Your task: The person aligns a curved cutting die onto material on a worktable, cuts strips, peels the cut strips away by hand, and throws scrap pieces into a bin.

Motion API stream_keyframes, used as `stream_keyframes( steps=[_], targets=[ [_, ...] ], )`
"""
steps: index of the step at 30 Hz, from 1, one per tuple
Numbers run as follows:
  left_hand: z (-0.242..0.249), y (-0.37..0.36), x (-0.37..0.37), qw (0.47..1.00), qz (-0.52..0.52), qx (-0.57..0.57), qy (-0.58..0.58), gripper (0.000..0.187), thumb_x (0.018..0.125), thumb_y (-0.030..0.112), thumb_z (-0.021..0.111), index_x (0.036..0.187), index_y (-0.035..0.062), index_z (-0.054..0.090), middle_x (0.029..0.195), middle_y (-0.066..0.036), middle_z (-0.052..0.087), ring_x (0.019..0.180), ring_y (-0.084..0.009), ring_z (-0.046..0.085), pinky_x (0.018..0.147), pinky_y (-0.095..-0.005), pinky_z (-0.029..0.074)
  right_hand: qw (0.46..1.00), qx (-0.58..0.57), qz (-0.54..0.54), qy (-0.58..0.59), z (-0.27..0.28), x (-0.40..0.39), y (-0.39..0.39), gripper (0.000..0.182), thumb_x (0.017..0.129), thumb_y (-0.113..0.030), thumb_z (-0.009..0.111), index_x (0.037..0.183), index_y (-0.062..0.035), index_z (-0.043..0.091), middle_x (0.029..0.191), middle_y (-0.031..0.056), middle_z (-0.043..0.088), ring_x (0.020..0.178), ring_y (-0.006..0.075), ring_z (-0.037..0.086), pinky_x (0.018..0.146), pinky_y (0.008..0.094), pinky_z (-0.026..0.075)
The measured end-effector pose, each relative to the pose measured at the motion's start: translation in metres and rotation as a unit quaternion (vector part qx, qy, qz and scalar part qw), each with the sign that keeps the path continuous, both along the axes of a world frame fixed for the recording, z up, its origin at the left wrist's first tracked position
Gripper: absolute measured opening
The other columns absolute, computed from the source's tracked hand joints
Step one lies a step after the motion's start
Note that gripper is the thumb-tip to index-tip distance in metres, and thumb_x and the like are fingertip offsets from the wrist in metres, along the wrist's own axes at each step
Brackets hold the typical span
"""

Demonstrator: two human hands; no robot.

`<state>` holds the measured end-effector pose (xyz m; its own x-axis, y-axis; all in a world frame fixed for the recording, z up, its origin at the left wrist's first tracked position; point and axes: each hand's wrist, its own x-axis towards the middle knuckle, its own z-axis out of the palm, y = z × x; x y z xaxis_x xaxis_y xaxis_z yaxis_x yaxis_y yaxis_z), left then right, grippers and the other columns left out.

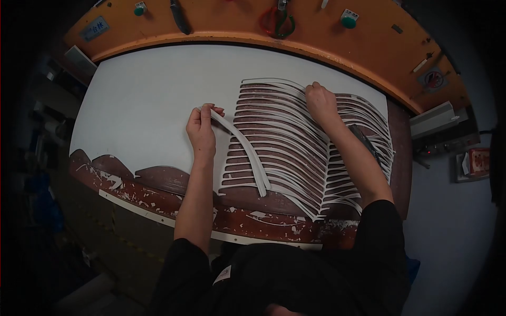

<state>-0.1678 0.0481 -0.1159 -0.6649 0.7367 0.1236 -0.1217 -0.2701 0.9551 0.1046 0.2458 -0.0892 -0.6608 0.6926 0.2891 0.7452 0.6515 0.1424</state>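
Observation:
My left hand (202, 124) is closed around one end of a few curved white strips (246, 150), which hang down to the right over the work surface. A white sheet (158, 95) covers much of the table, and its right part is cut into many thin curved strips (279, 134) with brown surface showing between them. At the upper edge of these strips, my right hand (320, 102) is closed with its fingers bent down; what lies in its fingertips is hidden. A dark tool (363, 141) lies partly behind my right forearm.
White scraps (113, 181) litter the brown front edge of the table. A pale ruler-like strip (158, 216) runs along that edge. Behind stands an orange panel (211, 26) with green buttons (349, 22) and hanging scissors (283, 23). A red box (478, 160) sits at the right.

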Motion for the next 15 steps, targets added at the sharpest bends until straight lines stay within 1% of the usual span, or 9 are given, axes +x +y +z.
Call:
stream_keyframes(
  steps=[2, 7, 10, 13, 15],
  targets=[
    [0.000, 0.000, 0.001, 1.000, 0.004, 0.004, -0.003, 0.030, 0.109, 0.026, 0.055, 0.102, -0.0015, 0.064, 0.090, -0.011, 0.073, 0.085, -0.0168, 0.069, 0.081, -0.0304, 0.054, 0.999, 0.026, 0.019, -0.015, -0.001, -0.002, 0.001, 0.004, 0.078, -0.001, 0.065, 0.081, -0.0003, 0.068, 0.089, 0.0180, 0.068, 0.080, 0.0313, 0.072, 0.069, 0.0390, 0.061],
    [-0.001, -0.001, 0.001, 1.000, 0.005, 0.002, 0.003, 0.031, 0.109, 0.026, 0.055, 0.103, -0.0021, 0.065, 0.090, -0.010, 0.073, 0.084, -0.0156, 0.069, 0.078, -0.0290, 0.054, 0.998, 0.011, 0.028, -0.046, 0.005, -0.006, 0.003, 0.005, 0.080, -0.002, 0.064, 0.082, -0.0002, 0.068, 0.090, 0.0187, 0.069, 0.080, 0.0324, 0.073, 0.070, 0.0403, 0.061],
    [-0.002, -0.002, 0.000, 1.000, -0.003, 0.006, 0.005, 0.029, 0.109, 0.026, 0.054, 0.104, -0.0007, 0.064, 0.091, -0.012, 0.073, 0.086, -0.0176, 0.069, 0.083, -0.0310, 0.054, 0.998, 0.010, 0.035, -0.049, 0.003, -0.007, 0.009, 0.007, 0.081, -0.003, 0.063, 0.082, -0.0004, 0.069, 0.089, 0.0196, 0.069, 0.079, 0.0333, 0.073, 0.070, 0.0410, 0.061],
    [-0.003, -0.001, -0.001, 1.000, -0.007, 0.006, -0.004, 0.029, 0.109, 0.026, 0.054, 0.104, -0.0012, 0.064, 0.091, -0.012, 0.073, 0.086, -0.0175, 0.069, 0.083, -0.0308, 0.054, 0.998, 0.014, 0.040, -0.053, 0.003, -0.006, 0.010, 0.007, 0.081, -0.003, 0.063, 0.082, -0.0008, 0.069, 0.088, 0.0198, 0.070, 0.078, 0.0336, 0.073, 0.070, 0.0412, 0.061],
    [-0.001, 0.000, 0.000, 1.000, -0.005, 0.007, -0.005, 0.030, 0.109, 0.027, 0.054, 0.104, -0.0013, 0.065, 0.091, -0.010, 0.073, 0.084, -0.0161, 0.069, 0.080, -0.0295, 0.054, 0.998, 0.020, 0.045, -0.049, 0.002, -0.005, 0.014, 0.007, 0.081, -0.003, 0.063, 0.082, -0.0009, 0.069, 0.088, 0.0197, 0.069, 0.077, 0.0335, 0.073, 0.070, 0.0413, 0.061]
  ],
)
